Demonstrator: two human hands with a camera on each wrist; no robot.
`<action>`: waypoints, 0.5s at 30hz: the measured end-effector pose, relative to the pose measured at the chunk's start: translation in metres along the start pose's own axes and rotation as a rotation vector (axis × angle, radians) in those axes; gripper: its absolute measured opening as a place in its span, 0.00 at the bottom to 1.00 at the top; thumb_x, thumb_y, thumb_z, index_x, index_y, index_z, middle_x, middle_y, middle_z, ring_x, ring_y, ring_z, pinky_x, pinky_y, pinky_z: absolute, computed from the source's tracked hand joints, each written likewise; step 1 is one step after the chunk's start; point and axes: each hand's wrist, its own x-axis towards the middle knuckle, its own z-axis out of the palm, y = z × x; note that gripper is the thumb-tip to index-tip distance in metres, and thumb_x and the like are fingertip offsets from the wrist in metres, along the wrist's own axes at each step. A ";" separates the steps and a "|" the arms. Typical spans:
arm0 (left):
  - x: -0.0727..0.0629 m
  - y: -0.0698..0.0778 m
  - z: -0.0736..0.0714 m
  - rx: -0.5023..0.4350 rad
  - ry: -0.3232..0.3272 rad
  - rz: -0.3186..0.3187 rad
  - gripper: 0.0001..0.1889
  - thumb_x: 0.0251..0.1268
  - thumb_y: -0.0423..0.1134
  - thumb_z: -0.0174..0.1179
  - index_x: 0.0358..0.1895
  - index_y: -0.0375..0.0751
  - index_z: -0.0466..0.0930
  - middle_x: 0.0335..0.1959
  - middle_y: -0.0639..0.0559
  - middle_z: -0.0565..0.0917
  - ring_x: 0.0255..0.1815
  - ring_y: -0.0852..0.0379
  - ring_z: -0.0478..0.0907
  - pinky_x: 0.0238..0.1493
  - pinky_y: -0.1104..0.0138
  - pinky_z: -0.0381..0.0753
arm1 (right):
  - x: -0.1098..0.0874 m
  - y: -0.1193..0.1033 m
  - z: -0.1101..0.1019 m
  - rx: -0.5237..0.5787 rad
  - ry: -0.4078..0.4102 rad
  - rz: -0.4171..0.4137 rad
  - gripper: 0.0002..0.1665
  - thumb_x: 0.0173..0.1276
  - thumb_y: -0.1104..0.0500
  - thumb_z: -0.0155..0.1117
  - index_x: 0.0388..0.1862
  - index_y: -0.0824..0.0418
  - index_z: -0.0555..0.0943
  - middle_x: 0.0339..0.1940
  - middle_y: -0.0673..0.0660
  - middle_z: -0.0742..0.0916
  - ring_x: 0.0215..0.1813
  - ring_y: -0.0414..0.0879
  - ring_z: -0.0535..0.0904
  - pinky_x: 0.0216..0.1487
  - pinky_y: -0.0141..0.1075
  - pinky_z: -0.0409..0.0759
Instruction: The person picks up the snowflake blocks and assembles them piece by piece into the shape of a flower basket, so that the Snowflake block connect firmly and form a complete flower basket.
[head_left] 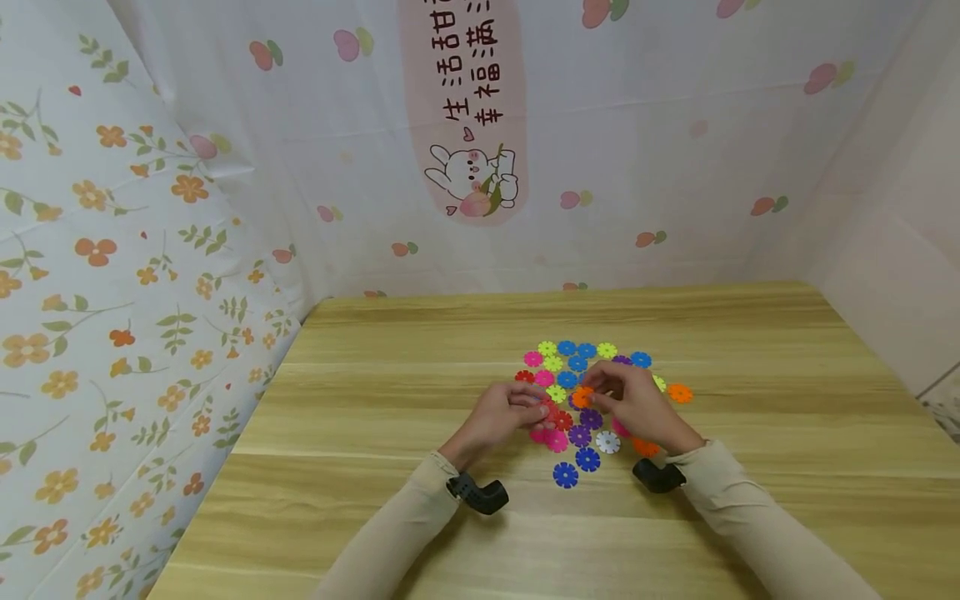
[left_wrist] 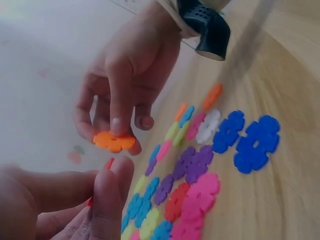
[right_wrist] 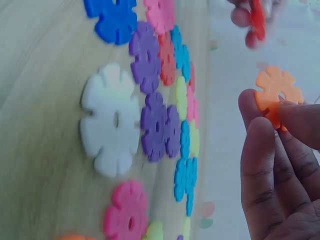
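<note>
Evidently, the person's right hand (head_left: 633, 408) pinches an orange, notched, flower-shaped plastic disc (right_wrist: 274, 90) between thumb and fingers, while the left hand (head_left: 498, 417) pinches a red disc of the same kind (right_wrist: 258, 22); the hands are near each other but apart, both pieces held above the pale wood-grained table (head_left: 360, 375) and its loose multicoloured notched discs (head_left: 580, 436). If the two pieces were pressed together with their slots misaligned, one could twist out of its shallow grip and drop among the others; a low right hand might brush the white notched disc (head_left: 608, 442) on the near side. No brand is legible; on the far white printed cloth (head_left: 637, 167), Chinese characters read upward 生活甜 and 幸福满, both lines cut off above
</note>
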 end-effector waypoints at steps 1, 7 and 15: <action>0.001 0.001 0.001 -0.023 -0.004 -0.004 0.11 0.68 0.29 0.61 0.52 0.32 0.81 0.38 0.42 0.87 0.37 0.50 0.88 0.47 0.56 0.86 | 0.001 -0.001 0.001 0.008 0.001 -0.002 0.13 0.65 0.75 0.63 0.44 0.62 0.82 0.40 0.57 0.86 0.40 0.48 0.83 0.41 0.30 0.84; 0.005 0.005 0.001 -0.080 -0.018 -0.008 0.11 0.69 0.28 0.59 0.52 0.31 0.81 0.39 0.41 0.88 0.41 0.46 0.88 0.49 0.55 0.85 | 0.004 -0.007 0.004 0.039 0.013 -0.013 0.12 0.66 0.76 0.61 0.44 0.63 0.82 0.39 0.58 0.86 0.39 0.49 0.83 0.39 0.32 0.84; 0.007 0.007 0.001 -0.090 -0.027 0.006 0.11 0.69 0.29 0.60 0.51 0.32 0.83 0.39 0.41 0.88 0.39 0.48 0.88 0.51 0.55 0.84 | 0.005 -0.009 0.009 0.007 0.045 -0.053 0.14 0.64 0.76 0.63 0.42 0.59 0.83 0.39 0.55 0.87 0.38 0.46 0.83 0.37 0.33 0.84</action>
